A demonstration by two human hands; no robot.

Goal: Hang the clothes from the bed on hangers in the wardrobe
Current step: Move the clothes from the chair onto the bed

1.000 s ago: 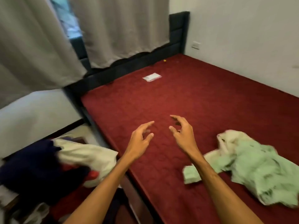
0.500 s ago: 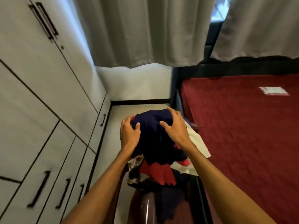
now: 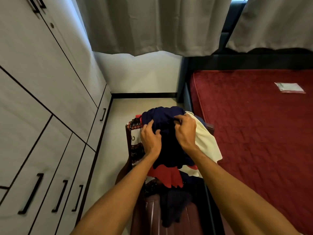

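Observation:
A heap of clothes lies on a dark brown chair (image 3: 149, 216) between the wardrobe and the bed. On top is a navy blue garment (image 3: 165, 119). My left hand (image 3: 149, 139) grips its left side and my right hand (image 3: 185, 133) pinches a fold of it on the right. Under it lie a cream garment (image 3: 205, 141), a red one (image 3: 167, 177) and a patterned cloth (image 3: 135, 138). The white wardrobe (image 3: 42, 102) with black handles fills the left; its doors are closed. No hanger is in sight.
The bed with a dark red mattress (image 3: 257, 133) runs along the right, with a small white packet (image 3: 289, 87) lying on it. Grey curtains (image 3: 152, 24) hang at the back. A narrow strip of pale floor (image 3: 111, 146) separates chair and wardrobe.
My view swung from the bed to the chair beside it. My hands went from hanging free over the mattress to resting on the navy garment, and now their fingers close into its cloth.

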